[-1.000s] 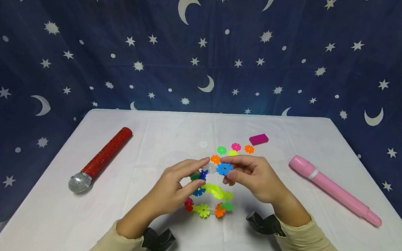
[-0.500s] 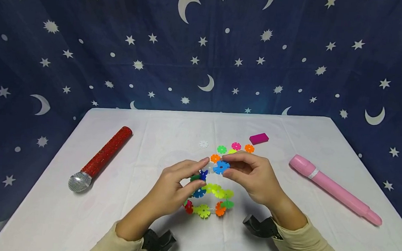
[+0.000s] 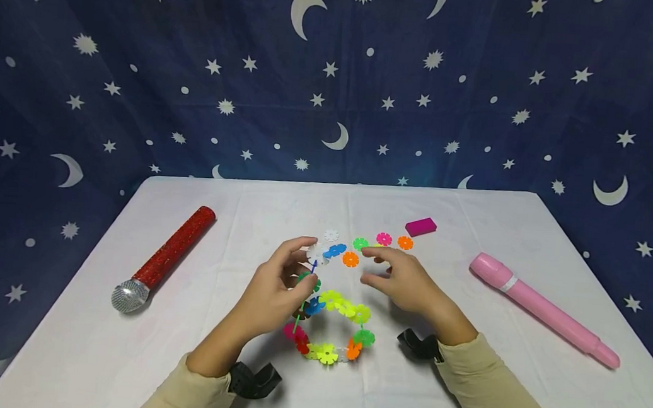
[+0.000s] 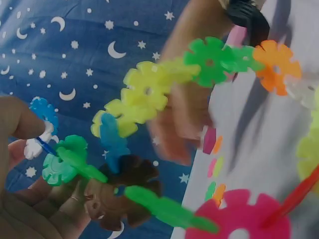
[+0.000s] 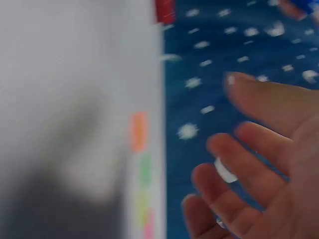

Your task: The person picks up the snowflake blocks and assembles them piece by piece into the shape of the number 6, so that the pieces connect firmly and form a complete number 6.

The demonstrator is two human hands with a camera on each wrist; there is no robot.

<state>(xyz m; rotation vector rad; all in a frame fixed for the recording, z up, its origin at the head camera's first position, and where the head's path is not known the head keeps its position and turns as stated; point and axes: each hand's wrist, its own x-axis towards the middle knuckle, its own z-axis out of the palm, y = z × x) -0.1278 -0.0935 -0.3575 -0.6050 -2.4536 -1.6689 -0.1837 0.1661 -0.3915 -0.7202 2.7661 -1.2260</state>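
A chain of flower-shaped plastic discs (image 3: pixel 327 354) in many colours curves above the white table. My left hand (image 3: pixel 275 289) pinches it near one end, by a white disc and a dark blue one. At that end, a light blue disc (image 4: pixel 44 113) sits against the white disc (image 4: pixel 39 142) in the left wrist view. Green, brown and pink discs follow along the chain, and the yellow ones (image 4: pixel 144 92) arch across. My right hand (image 3: pixel 412 286) is apart from the chain, fingers spread and holding nothing; the right wrist view shows its bare palm (image 5: pixel 304 169).
Several loose discs lie beyond the hands, among them an orange one (image 3: pixel 350 259), a green one (image 3: pixel 360 244) and a pink one (image 3: pixel 383 239). Behind them is a magenta block (image 3: pixel 421 227). A red microphone (image 3: pixel 169 256) lies left, a pink tube-shaped object (image 3: pixel 546 311) right.
The right hand has let go of the light blue disc, which now sits at the chain's end, and has drawn back right. The left hand has turned and shifted left with the chain.
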